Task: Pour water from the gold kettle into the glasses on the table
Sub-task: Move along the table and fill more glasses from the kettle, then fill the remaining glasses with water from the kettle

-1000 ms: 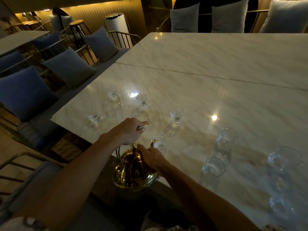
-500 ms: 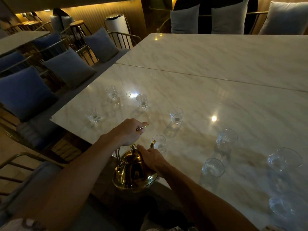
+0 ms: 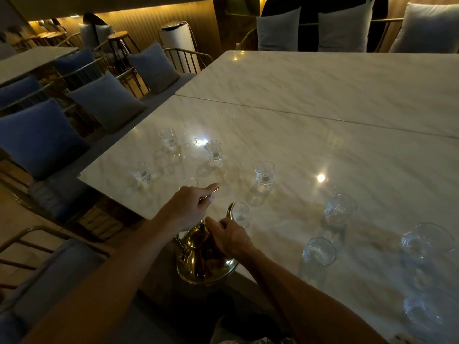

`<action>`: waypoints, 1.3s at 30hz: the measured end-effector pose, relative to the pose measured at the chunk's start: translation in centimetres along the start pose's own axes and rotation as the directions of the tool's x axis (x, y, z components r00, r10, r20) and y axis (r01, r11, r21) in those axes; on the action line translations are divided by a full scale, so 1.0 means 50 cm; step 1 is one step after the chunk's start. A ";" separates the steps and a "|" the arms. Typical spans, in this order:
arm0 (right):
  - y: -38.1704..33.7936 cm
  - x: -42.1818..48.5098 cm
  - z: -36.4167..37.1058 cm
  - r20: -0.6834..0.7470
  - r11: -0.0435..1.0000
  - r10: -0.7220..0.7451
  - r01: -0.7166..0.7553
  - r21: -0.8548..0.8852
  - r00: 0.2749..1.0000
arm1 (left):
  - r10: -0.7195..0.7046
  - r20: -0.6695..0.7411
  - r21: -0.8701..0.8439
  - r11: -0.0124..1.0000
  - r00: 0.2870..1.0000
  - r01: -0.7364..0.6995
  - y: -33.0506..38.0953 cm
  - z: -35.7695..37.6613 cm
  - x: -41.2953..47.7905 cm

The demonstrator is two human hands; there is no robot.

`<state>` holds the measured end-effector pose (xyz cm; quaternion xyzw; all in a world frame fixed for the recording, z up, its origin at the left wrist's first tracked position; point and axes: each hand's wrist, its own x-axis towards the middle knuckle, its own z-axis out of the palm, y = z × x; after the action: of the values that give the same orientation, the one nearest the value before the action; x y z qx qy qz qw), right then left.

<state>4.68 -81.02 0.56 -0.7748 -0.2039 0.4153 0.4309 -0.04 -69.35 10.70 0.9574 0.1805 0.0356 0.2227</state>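
Note:
The gold kettle (image 3: 198, 259) hangs at the near edge of the marble table (image 3: 323, 157), partly off it. My left hand (image 3: 191, 207) is closed round the kettle's thin gold handle, above the lid. My right hand (image 3: 229, 238) rests on the kettle's body by the lid and the base of the spout. The spout tip points up next to a small glass (image 3: 241, 216). Several more clear glasses stand in a loose arc, among them one at the far left (image 3: 170, 138), one in the middle (image 3: 264, 173) and one at the right (image 3: 340, 209).
Chairs with blue and grey cushions (image 3: 106, 103) line the table's left side. A gold chair frame (image 3: 37, 234) stands at the near left. A second marble tabletop (image 3: 335, 78) joins on behind, with pale cushions (image 3: 345, 31) beyond it.
Almost nothing has moved. Both hands stay on the kettle, which sits a touch higher against the table edge.

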 end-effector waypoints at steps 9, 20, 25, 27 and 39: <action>-0.008 -0.010 -0.010 -0.138 0.994 -0.089 0.078 -0.079 0.986 | 0.157 -0.171 0.031 0.988 0.973 -0.155 -0.005 0.008 -0.039; -0.007 -0.026 -0.139 -0.284 0.995 -0.093 0.078 -0.064 0.954 | 0.314 -0.142 0.015 0.949 0.939 -0.315 0.118 0.002 0.047; 0.014 -0.042 -0.212 -0.373 0.999 -0.051 0.045 -0.025 0.927 | 0.402 -0.127 0.023 0.915 0.907 -0.402 0.186 0.025 0.098; 0.024 -0.049 -0.240 -0.405 1.000 -0.028 0.027 -0.007 0.914 | 0.430 -0.109 0.011 0.902 0.896 -0.431 0.218 0.034 0.116; 0.100 -0.082 -0.336 -0.460 0.986 0.131 -0.068 0.150 0.878 | 0.479 0.157 -0.066 0.878 0.864 -0.475 0.356 0.099 0.208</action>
<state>15.90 -94.90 3.05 -0.8320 -0.0263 0.2499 0.4947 16.25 -82.51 13.96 0.9688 -0.0815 0.0106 0.2336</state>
